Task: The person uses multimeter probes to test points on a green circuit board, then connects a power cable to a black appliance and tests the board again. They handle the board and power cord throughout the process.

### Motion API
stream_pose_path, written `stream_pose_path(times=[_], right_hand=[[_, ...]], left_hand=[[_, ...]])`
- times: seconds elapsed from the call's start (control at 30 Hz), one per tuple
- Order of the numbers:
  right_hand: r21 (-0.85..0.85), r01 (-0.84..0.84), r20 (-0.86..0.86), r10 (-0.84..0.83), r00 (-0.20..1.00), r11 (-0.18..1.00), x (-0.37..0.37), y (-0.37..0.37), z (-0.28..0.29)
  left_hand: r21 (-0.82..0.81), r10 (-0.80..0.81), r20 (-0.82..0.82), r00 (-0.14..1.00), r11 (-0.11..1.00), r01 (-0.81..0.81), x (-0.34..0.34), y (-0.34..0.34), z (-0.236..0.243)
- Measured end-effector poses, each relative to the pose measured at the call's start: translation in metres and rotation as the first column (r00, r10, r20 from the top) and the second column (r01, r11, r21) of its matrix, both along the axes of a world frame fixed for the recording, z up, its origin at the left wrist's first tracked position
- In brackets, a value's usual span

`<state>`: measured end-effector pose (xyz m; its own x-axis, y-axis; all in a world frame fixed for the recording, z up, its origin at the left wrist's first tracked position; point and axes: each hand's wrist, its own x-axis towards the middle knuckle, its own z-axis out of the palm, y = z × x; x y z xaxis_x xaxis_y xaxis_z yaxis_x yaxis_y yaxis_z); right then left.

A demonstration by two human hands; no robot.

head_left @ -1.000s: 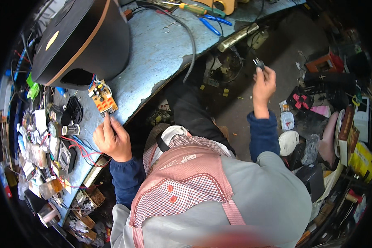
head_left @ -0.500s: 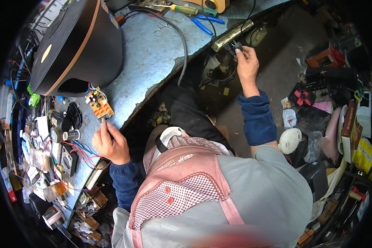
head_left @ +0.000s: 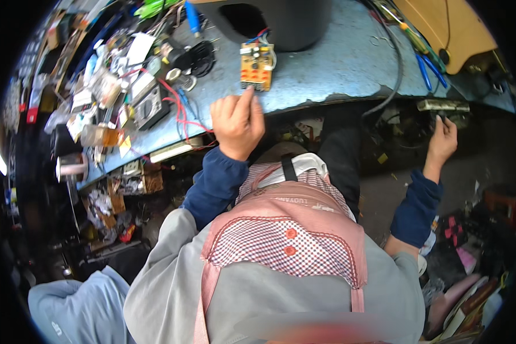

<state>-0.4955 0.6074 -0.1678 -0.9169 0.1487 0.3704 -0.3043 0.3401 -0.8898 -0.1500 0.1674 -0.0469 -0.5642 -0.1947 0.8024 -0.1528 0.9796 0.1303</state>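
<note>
My left hand (head_left: 238, 126) rests at the bench's front edge, its fingers curled and the index finger reaching to the near end of an orange circuit board (head_left: 257, 70). Coloured wires run from that board into a large black rounded housing (head_left: 301, 26) behind it. Out to the right, my right hand (head_left: 442, 140) is closed on a black power plug against a pale power strip (head_left: 444, 105) mounted along the bench edge. Fingers and shadow hide most of the plug, so I cannot tell how far in it sits.
A multimeter (head_left: 152, 106) with red leads lies left of the board among clutter. Blue-handled pliers (head_left: 424, 71) and tweezers (head_left: 382, 41) lie right of the housing. A thick grey cable (head_left: 399, 63) hangs over the edge. Another person's light-blue clothing (head_left: 80, 307) shows at lower left.
The view has turned, so the bench now runs across the top. My right hand has brought the plug from beside the strip up against it. My left finger stays at the board's end.
</note>
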Motion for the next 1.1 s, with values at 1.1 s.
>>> stream_pose_path(times=[1.1], right_hand=[[0.479, -0.714, -0.154, 0.850, 0.503, 0.510, 0.253, -0.174, 0.024]], left_hand=[[0.010, 0.053, -0.074, 0.996, 0.999, -0.053, 0.000, 0.002, -0.001]])
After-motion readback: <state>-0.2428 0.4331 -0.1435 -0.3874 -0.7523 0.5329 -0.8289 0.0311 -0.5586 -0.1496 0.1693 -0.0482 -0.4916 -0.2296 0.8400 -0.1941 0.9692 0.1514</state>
